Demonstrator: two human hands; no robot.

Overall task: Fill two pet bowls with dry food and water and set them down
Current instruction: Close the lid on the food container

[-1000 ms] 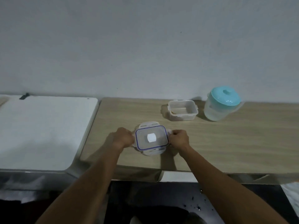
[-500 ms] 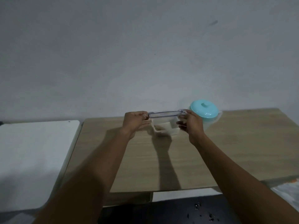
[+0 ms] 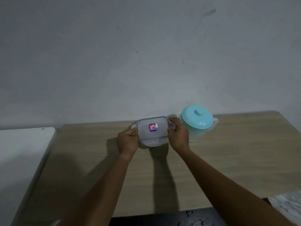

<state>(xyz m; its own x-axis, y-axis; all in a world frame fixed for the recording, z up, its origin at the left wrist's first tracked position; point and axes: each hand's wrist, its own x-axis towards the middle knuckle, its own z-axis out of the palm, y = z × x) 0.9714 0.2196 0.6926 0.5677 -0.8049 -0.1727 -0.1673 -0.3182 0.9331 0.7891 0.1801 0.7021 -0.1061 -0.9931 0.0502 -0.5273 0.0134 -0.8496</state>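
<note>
With my left hand [image 3: 128, 142] and right hand [image 3: 178, 136] each pinching one end, I hold the blue-rimmed lid [image 3: 152, 128] level just left of the teal-lidded pitcher [image 3: 197, 121], probably to seat it squarely.

Left hand [image 3: 128, 142]: your fingers curled, gripping the lid [image 3: 152, 129] at its 9 o'clock edge. Right hand [image 3: 178, 136]: gripping at 3 o'clock, thumb apparently on top. Your forearms: bare, extended, entering from 7 and 5 o'clock.
</note>
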